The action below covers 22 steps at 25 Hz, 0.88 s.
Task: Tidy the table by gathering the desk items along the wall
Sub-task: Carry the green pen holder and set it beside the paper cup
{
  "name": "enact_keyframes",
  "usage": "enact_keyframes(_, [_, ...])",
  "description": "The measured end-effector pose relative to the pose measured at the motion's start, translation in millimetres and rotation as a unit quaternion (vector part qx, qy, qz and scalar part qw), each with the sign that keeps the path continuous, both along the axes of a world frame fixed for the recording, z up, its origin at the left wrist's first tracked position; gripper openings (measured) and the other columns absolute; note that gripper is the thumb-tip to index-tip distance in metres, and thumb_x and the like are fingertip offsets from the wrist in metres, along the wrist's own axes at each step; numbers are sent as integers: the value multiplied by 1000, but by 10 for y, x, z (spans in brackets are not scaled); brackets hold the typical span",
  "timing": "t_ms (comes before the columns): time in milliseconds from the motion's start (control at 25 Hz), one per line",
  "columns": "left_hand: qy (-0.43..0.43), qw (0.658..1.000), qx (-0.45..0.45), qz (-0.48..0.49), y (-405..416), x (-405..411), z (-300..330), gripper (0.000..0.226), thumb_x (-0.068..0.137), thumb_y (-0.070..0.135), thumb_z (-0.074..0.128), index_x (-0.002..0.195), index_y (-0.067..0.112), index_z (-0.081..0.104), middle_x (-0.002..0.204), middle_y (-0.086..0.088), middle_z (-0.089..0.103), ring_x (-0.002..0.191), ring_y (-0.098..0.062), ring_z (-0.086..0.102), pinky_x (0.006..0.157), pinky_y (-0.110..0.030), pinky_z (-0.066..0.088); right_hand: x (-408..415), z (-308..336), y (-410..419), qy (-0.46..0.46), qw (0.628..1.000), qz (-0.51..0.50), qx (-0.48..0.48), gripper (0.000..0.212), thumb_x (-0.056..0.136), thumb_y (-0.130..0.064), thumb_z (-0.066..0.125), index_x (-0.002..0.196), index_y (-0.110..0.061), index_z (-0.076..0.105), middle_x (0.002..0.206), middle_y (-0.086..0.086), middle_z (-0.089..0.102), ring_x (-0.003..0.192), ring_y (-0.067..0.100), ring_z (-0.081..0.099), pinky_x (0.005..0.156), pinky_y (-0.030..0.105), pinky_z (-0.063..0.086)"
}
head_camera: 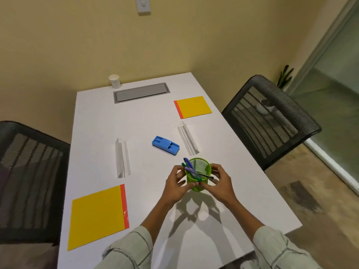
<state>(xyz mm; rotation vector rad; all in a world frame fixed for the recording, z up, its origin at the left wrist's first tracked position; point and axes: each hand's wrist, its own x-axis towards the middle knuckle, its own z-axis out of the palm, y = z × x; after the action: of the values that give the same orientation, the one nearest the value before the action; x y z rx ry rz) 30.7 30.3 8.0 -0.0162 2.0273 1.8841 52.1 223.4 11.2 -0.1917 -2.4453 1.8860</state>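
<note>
A green mesh pen cup (202,167) with several pens (189,165) in it stands near the table's front middle. My left hand (174,186) and my right hand (220,181) wrap around its sides and hold it. Past the cup lies a blue eraser (165,145). Two clear plastic name-plate prisms lie flat, one at the left (122,158) and one at the right (188,138). A yellow pad with an orange edge (97,216) sits near left, and a smaller yellow pad (193,107) lies far right.
A white paper cup (114,81) stands at the far left by the wall. A grey cable hatch (140,92) is set into the white table (93,113) near the wall. Black mesh chairs flank the table at the left (29,181) and right (270,121).
</note>
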Motion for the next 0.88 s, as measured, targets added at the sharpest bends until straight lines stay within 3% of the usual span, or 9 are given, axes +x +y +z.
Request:
enact_keyframes(240, [86, 994, 3, -62, 130, 309, 138, 72, 63, 28, 91, 127, 29, 58, 122, 9, 68, 116, -9, 64, 91, -23, 55, 669, 139, 29, 29, 996, -89, -11, 65, 58, -25, 94, 110, -38, 56, 108, -21, 64, 109, 7, 63, 83, 17, 56])
enact_keyframes(480, [132, 981, 9, -146, 543, 640, 307, 70, 65, 28, 89, 129, 23, 60, 121, 8, 69, 115, -11, 64, 93, -30, 56, 1298, 251, 274, 60, 982, -177, -11, 64, 57, -33, 93, 110, -37, 56, 109, -16, 65, 109, 10, 63, 83, 19, 56])
enact_keyframes(720, [156, 969, 1, -193, 1103, 936, 467, 67, 65, 21, 90, 126, 19, 62, 117, 6, 71, 113, -11, 65, 91, -35, 58, 1762, 406, 745, 61, 972, -225, -15, 69, 57, -24, 96, 113, -31, 57, 111, -15, 65, 107, 0, 63, 80, 15, 54])
enact_keyframes(880, [164, 963, 0, -215, 1639, 1211, 506, 66, 64, 18, 91, 124, 17, 63, 115, 3, 71, 111, -12, 66, 89, -38, 59, 2127, 443, 1212, 67, 966, -247, -28, 73, 55, -23, 97, 117, -25, 58, 114, -8, 67, 109, 6, 64, 85, 22, 56])
